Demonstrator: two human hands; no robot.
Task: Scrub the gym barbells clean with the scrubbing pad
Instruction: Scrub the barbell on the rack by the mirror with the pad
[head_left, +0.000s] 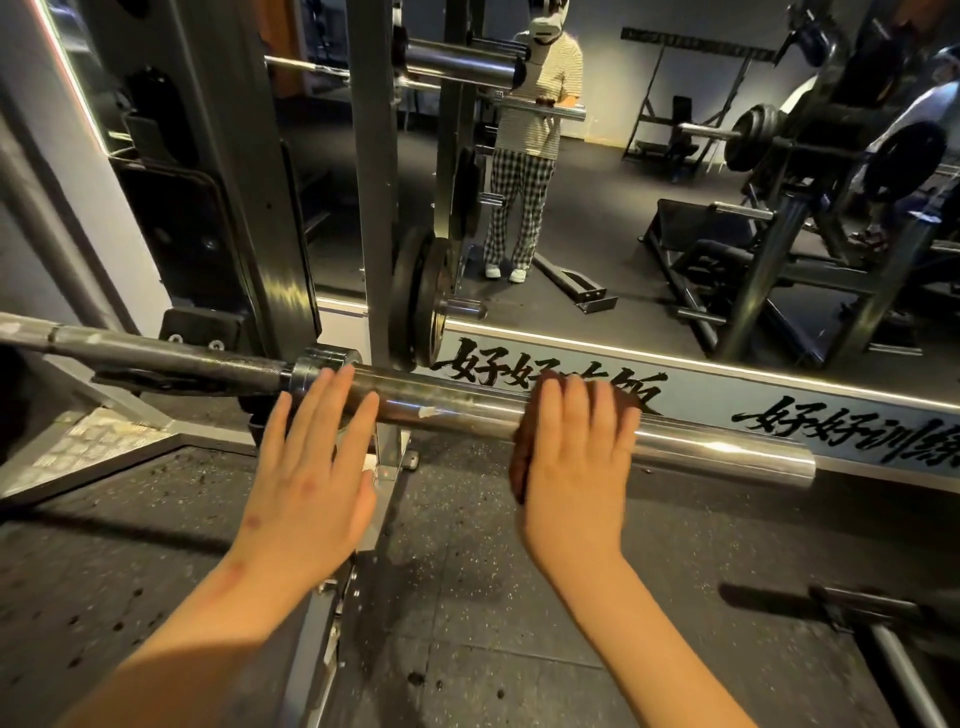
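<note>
Rubber gym floor (467, 597) fills the lower frame and a mirror (623, 208) the upper; the barbell (717, 452) crosses the middle, its bare end reaching right. I have the left hand (306, 483) spread flat on the bar near the collar, likely to stop it rolling; the right hand (576, 467), fingers laid fairly straight, presses the scrubbing pad (521, 467) draped over the bar at centre, so the pad hugs the curve; its thumb is hidden.

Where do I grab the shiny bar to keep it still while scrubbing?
Grip the sleeve by its collar, where the left hand rests, away from the pad under the right hand. It is round and lies level, with a mirror behind, so come from above on your side and wrap your fingers over the top.
</note>
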